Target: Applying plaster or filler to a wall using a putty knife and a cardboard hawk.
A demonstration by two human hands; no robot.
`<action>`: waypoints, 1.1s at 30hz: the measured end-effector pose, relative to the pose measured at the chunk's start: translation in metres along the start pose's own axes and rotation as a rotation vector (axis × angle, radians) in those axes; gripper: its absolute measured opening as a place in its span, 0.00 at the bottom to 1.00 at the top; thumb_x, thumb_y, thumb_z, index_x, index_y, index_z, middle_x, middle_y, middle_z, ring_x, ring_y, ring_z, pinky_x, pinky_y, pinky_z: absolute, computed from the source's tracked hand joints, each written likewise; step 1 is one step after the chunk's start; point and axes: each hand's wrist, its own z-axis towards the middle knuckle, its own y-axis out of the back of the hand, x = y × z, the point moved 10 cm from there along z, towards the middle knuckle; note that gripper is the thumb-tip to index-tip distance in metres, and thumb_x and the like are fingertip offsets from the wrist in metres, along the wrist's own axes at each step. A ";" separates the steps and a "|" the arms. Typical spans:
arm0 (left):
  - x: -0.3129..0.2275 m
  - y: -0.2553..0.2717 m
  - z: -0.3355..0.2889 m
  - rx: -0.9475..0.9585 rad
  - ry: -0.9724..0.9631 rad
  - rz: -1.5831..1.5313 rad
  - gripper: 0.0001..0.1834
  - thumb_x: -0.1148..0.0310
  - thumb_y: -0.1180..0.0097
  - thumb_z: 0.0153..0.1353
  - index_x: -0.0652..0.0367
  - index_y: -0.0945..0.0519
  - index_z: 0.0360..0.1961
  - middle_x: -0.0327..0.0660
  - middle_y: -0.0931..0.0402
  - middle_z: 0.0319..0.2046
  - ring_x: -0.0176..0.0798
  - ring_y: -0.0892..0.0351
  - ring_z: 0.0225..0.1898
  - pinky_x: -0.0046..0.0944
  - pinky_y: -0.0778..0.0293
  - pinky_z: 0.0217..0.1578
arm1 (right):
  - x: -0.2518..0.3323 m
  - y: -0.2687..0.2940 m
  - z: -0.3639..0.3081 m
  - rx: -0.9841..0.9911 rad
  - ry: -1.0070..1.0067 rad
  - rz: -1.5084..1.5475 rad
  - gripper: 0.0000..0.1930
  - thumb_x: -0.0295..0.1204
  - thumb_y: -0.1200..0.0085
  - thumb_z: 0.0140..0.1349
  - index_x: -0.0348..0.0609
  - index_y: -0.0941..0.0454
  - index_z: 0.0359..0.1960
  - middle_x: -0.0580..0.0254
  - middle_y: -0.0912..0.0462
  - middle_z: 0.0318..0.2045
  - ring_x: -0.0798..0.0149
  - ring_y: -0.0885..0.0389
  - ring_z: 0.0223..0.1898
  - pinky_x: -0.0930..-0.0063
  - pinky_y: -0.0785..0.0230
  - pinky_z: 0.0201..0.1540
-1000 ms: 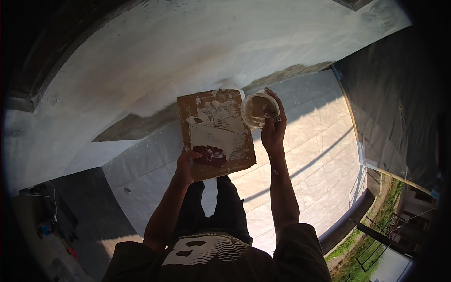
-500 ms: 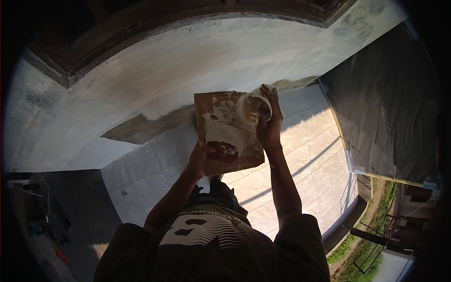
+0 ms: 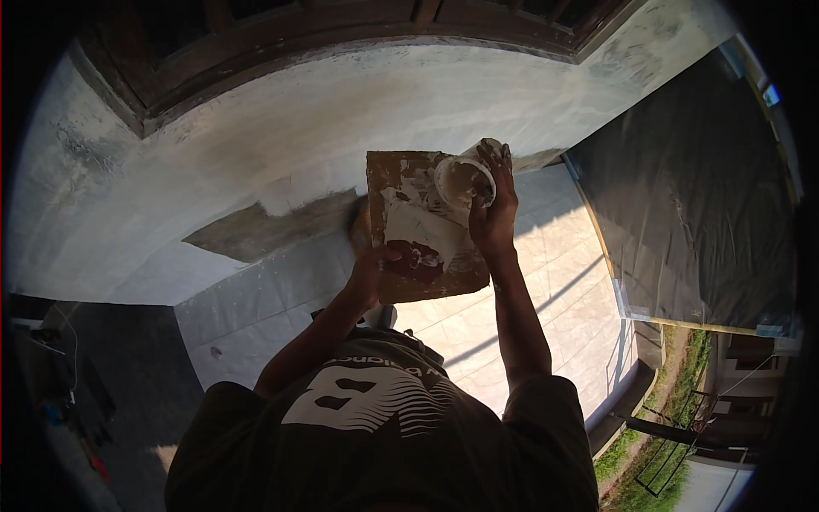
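My left hand (image 3: pixel 369 275) grips the near left edge of a brown square board (image 3: pixel 471 275), with its thumb on top. White putty-like paste (image 3: pixel 416 222) is smeared over the board's middle. Beside the thumb lies a dark red flat piece (image 3: pixel 415 261) with paste on it, perhaps a scraper; I cannot tell whether the thumb presses it. A round whitish tub (image 3: pixel 466 181), its inside coated with paste, is tilted over the board's far right corner. My right hand (image 3: pixel 495 213) wraps around its right side, and the fingers are smeared with paste.
Ahead is a pale plastered wall (image 3: pixel 324 119) with a bare grey patch (image 3: pixel 277 226), under a brown wooden window frame (image 3: pixel 307 64). Light tiles (image 3: pixel 546 282) cover the floor. A dark sheet (image 3: pixel 682 188) hangs at the right, and a dark mat (image 3: pixel 128 358) lies at the left.
The board, the tub and both hands sit slightly farther up and right in the picture. The tub's opening is turned a little more to the right. Both hands keep their holds.
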 end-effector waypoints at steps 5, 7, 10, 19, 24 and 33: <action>-0.001 -0.004 -0.001 0.046 0.010 -0.049 0.21 0.70 0.53 0.47 0.68 0.28 0.44 0.49 0.25 0.39 0.46 0.25 0.42 0.42 0.31 0.48 | 0.008 0.001 0.002 0.014 0.043 -0.054 0.21 0.26 0.58 0.55 0.39 0.33 0.53 0.47 0.33 0.54 0.38 0.48 0.61 0.52 0.54 0.63; -0.007 -0.007 -0.001 0.058 -0.024 -0.008 0.20 0.71 0.53 0.47 0.68 0.28 0.43 0.49 0.25 0.39 0.46 0.25 0.42 0.43 0.31 0.48 | 0.009 0.002 0.002 0.018 0.045 -0.073 0.22 0.27 0.57 0.54 0.40 0.34 0.54 0.47 0.34 0.54 0.38 0.48 0.61 0.51 0.54 0.63; -0.010 -0.010 -0.006 0.006 -0.011 0.021 0.20 0.72 0.54 0.48 0.68 0.28 0.44 0.49 0.25 0.40 0.47 0.25 0.42 0.43 0.31 0.48 | 0.015 0.004 0.004 0.015 0.059 -0.104 0.22 0.26 0.56 0.54 0.40 0.34 0.54 0.47 0.34 0.54 0.39 0.48 0.62 0.53 0.51 0.61; -0.005 -0.010 0.002 0.063 0.041 -0.041 0.20 0.72 0.54 0.48 0.68 0.29 0.44 0.50 0.26 0.40 0.47 0.25 0.42 0.43 0.29 0.47 | 0.021 0.002 0.006 0.020 0.092 -0.175 0.20 0.25 0.57 0.57 0.39 0.33 0.54 0.47 0.33 0.55 0.40 0.48 0.62 0.54 0.49 0.60; -0.008 -0.017 -0.001 0.050 0.015 -0.012 0.21 0.73 0.55 0.46 0.69 0.30 0.45 0.51 0.26 0.40 0.48 0.25 0.42 0.44 0.28 0.47 | 0.025 0.005 0.004 0.027 0.084 -0.216 0.20 0.24 0.57 0.57 0.39 0.33 0.54 0.47 0.34 0.55 0.41 0.47 0.62 0.54 0.49 0.61; -0.009 -0.032 -0.007 0.121 0.027 0.061 0.25 0.71 0.57 0.46 0.72 0.32 0.48 0.54 0.26 0.42 0.51 0.25 0.44 0.47 0.28 0.47 | 0.024 0.009 0.005 0.028 0.067 -0.243 0.22 0.21 0.55 0.54 0.40 0.34 0.54 0.48 0.34 0.55 0.40 0.48 0.62 0.53 0.48 0.61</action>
